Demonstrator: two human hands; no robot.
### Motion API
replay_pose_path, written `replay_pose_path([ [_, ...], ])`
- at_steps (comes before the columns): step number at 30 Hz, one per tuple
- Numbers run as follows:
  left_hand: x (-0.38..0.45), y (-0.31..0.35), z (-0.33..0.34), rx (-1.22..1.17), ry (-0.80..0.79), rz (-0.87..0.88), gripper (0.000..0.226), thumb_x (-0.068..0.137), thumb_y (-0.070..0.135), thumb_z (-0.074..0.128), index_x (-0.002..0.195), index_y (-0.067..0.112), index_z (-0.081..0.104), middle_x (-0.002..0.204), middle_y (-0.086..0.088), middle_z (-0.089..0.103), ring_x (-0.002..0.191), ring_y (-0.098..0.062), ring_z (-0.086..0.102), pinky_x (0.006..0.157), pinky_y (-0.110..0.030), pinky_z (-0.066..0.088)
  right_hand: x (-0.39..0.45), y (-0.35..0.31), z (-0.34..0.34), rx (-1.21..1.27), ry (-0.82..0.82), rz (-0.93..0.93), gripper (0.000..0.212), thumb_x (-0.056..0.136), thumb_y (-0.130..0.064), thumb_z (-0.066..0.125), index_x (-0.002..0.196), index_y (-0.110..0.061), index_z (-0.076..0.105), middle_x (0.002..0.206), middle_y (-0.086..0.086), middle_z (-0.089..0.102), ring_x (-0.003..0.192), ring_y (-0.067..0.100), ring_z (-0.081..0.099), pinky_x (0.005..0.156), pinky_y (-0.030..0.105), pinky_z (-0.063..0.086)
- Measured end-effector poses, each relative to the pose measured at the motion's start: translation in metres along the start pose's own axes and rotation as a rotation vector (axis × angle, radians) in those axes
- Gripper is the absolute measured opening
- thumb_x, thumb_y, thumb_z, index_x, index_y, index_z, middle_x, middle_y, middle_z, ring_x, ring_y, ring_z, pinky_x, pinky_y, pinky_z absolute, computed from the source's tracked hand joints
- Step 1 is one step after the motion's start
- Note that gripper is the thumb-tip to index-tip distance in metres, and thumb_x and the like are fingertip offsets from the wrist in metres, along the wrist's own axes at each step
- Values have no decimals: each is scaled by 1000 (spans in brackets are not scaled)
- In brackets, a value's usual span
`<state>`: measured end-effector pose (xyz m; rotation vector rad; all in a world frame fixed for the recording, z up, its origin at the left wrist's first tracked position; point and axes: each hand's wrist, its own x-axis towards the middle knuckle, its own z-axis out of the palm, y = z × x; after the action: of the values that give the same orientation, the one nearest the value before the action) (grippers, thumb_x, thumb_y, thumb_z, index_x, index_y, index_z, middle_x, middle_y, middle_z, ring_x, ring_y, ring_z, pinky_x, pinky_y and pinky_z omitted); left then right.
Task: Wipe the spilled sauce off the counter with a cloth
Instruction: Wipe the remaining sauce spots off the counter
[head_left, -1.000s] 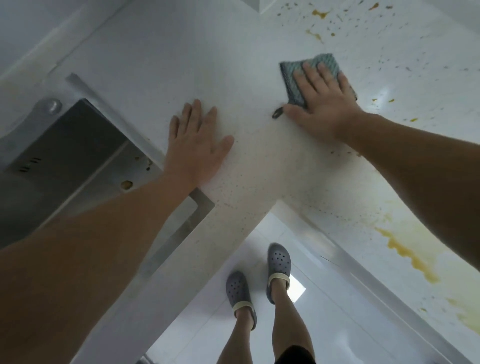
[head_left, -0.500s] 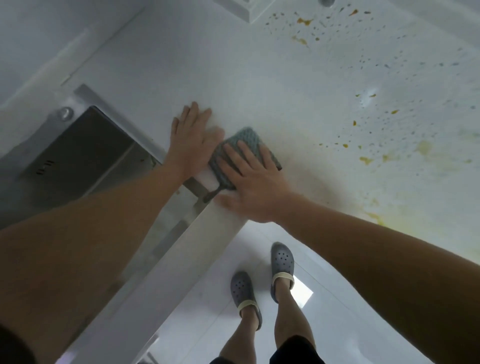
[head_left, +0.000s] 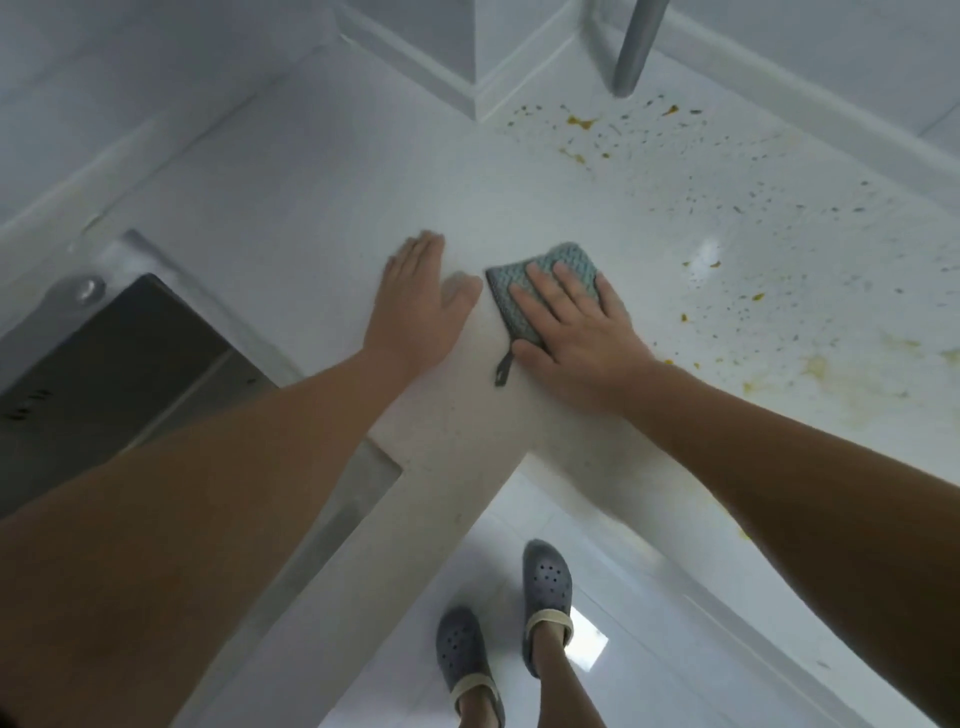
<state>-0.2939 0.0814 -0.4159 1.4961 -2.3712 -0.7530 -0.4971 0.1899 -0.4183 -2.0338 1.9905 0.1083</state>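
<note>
Wiping is midway, we judge: across the white surface (head_left: 322, 171) sauce splatters (head_left: 748, 306) remain at right, so the next stroke should sweep there. Our left hand (head_left: 421, 306) lies spread flat; our right hand (head_left: 571, 327) presses flat on the folded cloth (head_left: 524, 286) at centre frame, long axis toward the upper right, loop trailing downward.

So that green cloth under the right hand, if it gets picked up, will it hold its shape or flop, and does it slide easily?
The cloth probably flops: it looks like thin, waffle-textured fabric lying flat under the right hand. Likely light too, given its thinness and small hanging loop. It should slide readily on the smooth counter, though the sauce may drag it.
</note>
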Motion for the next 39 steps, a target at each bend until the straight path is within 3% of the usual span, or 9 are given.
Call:
replay_pose_path([
  [7, 60, 20, -10, -177, 80, -119, 72, 106, 52, 36, 160, 7, 25, 168, -12, 23, 155, -23, 18, 127, -37, 11, 74, 5, -19, 15, -2, -11, 76, 105, -71, 15, 170, -37, -5, 178, -8, -12, 164, 19, -15, 130, 54, -11],
  [11, 94, 14, -14, -103, 55, -103, 77, 102, 61, 20, 149, 3, 41, 156, -19, 40, 147, -35, 33, 124, -48, 21, 114, 19, -37, -3, -21, -43, 76, 105, -72, 16, 170, -37, -5, 178, -8, -12, 164, 17, -15, 130, 53, -12],
  [16, 90, 3, 3, 185, 34, -18, 81, 98, 65, 9, 163, 17, 19, 171, -1, 15, 157, -13, 6, 128, -39, 0, 159, 43, -55, -29, -25, -95, 84, 99, -79, 7, 170, -36, -4, 179, -7, -10, 164, 18, -13, 130, 54, -12],
  [21, 94, 5, 7, 377, -5, -9, 90, 98, 74, 7, 164, 12, 9, 172, -4, 8, 158, -17, 0, 128, -45, 2, 172, 50, -60, -35, -41, -149, 97, 86, -81, -7, 170, -33, -7, 178, -7, -15, 163, 19, -18, 130, 55, -11],
  [26, 95, 6, 5, 414, -23, 13, 96, 96, 77, 3, 163, 9, 9, 171, -7, 9, 158, -19, 2, 128, -48, 6, 164, 56, -57, -70, -84, -200, 86, 101, -78, 5, 170, -30, -11, 177, -8, -17, 162, 20, -21, 129, 54, -15],
  [33, 96, 9, 2, 488, -98, 4, 91, 98, 72, 4, 163, 10, -2, 172, -7, -7, 158, -20, -11, 128, -48, 1, 218, 75, -80, -32, -5, -27, 84, 103, -76, 15, 171, -30, -1, 179, -8, -7, 164, 19, -13, 131, 54, -9],
  [36, 97, 8, 3, 484, -104, 13, 90, 98, 72, 6, 163, 10, -4, 171, -7, -8, 157, -20, -12, 128, -48, 1, 205, 90, -78, 32, 34, 127, 93, 97, -80, 11, 172, -26, 1, 180, -3, -5, 165, 22, -11, 131, 55, -6],
  [39, 97, 6, 4, 480, -86, 19, 90, 98, 71, 8, 163, 9, 0, 172, -7, -5, 158, -22, -9, 128, -50, 3, 173, 75, -65, 43, 1, 130, 99, 93, -83, 11, 171, -23, -2, 179, -1, -10, 164, 24, -15, 130, 55, -11],
])
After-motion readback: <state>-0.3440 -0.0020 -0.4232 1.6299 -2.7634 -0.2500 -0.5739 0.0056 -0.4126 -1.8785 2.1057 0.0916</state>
